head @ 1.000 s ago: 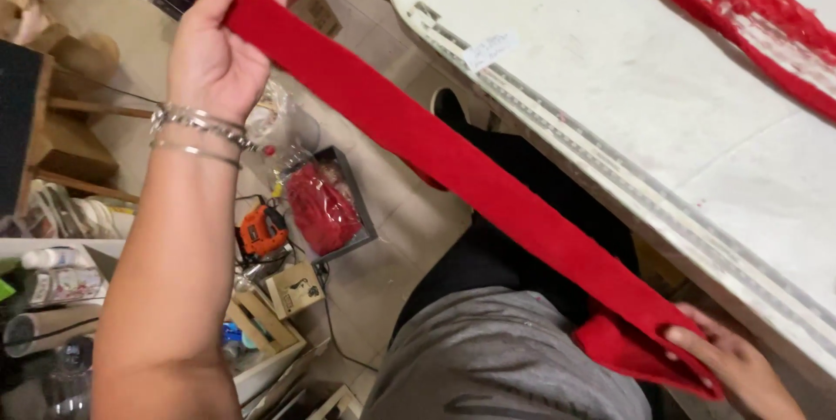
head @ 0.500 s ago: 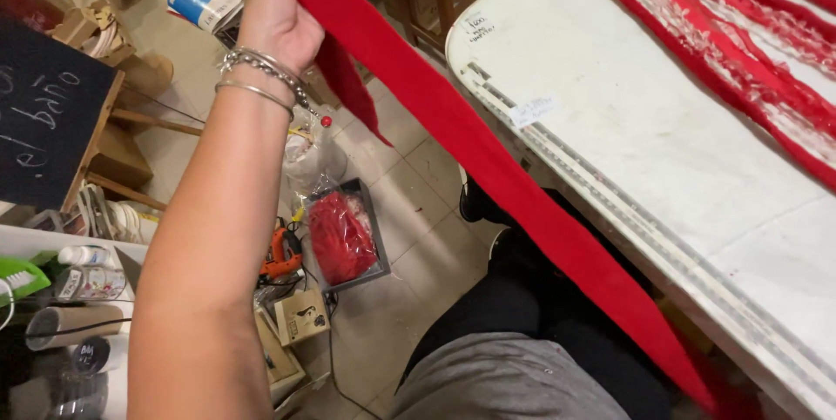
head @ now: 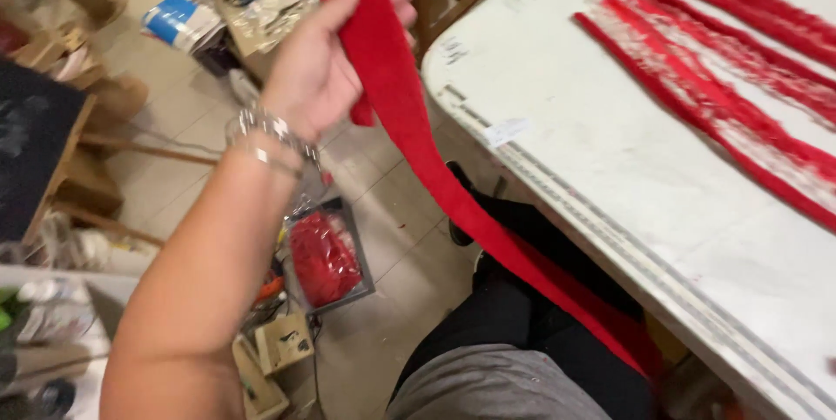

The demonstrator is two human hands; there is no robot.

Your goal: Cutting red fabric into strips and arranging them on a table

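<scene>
Bench edge: the white bench (head: 610,176) runs diagonally on my right; its near edge passes just beside the strip.
Open room: tiled floor (head: 392,237) between bench and clutter, with a clear box of red material (head: 324,256) below my forearm.
Left grip: left hand (head: 318,72) raised, wrist bent, fingers closed over the strip's top end.
Right grip: out of view.
Strip: red fabric strip (head: 409,124), flat and plain, slanting taut from my left hand down over my lap, under the bench edge.
On bench: red lace strips (head: 723,98) lying side by side.

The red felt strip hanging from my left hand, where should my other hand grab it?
Take the red felt strip at its taut middle span, reaching in from the table side. It runs flat and clear from the left hand toward your lap, so both faces pinch easily.
</scene>
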